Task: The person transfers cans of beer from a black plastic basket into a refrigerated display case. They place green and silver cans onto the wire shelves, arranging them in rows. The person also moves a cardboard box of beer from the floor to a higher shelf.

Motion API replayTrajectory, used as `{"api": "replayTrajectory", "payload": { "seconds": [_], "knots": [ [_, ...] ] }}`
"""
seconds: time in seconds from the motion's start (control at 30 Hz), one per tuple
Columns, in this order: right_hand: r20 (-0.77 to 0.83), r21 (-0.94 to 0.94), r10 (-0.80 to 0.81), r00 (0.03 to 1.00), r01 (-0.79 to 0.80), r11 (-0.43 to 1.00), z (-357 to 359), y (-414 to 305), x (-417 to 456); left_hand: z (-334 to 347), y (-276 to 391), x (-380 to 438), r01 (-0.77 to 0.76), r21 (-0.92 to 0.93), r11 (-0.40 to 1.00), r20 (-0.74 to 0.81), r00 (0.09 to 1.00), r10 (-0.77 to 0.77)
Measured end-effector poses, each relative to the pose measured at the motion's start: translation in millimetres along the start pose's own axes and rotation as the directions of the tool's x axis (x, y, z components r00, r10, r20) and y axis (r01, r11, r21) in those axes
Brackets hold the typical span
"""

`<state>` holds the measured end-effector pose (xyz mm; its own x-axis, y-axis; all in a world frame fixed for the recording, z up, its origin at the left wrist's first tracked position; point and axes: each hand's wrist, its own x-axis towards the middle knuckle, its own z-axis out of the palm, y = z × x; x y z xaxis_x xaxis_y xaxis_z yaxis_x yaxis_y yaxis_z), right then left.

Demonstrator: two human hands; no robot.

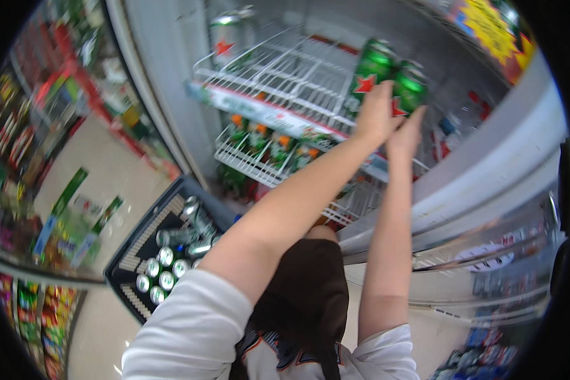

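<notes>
Both of my hands reach to the right end of a white wire shelf (308,80) in an upright cooler. My left hand (377,111) is on a green can with a red star (373,66). Beside it, my right hand (407,133) is at a second green can (411,85); its fingers are partly hidden and blurred. Silver cans with a red star (227,40) stand at the shelf's left end. A dark crate (171,190) at the lower left holds several green-and-silver cans (166,280), some upright and some lying down.
Bottles with orange caps (259,135) stand on the shelf below. The cooler's pale frame (484,161) runs close along the right of my arms. An open glass door (76,190) is on the left, and packaged snacks (38,313) fill a rack at the lower left.
</notes>
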<state>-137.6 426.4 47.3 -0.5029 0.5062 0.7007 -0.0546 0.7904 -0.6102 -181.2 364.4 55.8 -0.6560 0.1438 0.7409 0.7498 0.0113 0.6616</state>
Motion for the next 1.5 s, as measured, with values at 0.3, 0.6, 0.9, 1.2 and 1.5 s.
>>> {"api": "replayTrajectory", "payload": {
  "seconds": [0.3, 0.6, 0.9, 1.2, 1.5],
  "knots": [
    [0.005, -0.219, -0.309, 0.951, 0.303, 0.927, -6, 6, -6, -2, 2, -13, 0.078, -0.007, 0.997, 0.030, 0.997, -0.078],
    [0.140, 0.565, -0.195, 0.971, 0.084, 0.821, 31, -33, -133, -163, -12, -121, -0.024, -0.076, 0.997, 0.034, 0.999, 0.027],
    [0.885, 0.449, -0.338, 0.320, -0.393, 0.803, 154, -85, -300, -381, -72, -314, 0.687, 0.339, 0.643, -0.369, 0.725, -0.581],
    [0.898, 0.036, 0.060, -0.437, 0.210, 0.977, 176, -83, -432, -364, -57, -412, 0.492, 0.792, 0.363, -0.006, 0.599, -0.801],
    [0.864, 0.059, 0.104, -0.493, 0.304, 0.951, 181, -68, -445, -329, -80, -419, 0.251, 0.964, 0.091, -0.034, 0.452, -0.891]
  ]
}}
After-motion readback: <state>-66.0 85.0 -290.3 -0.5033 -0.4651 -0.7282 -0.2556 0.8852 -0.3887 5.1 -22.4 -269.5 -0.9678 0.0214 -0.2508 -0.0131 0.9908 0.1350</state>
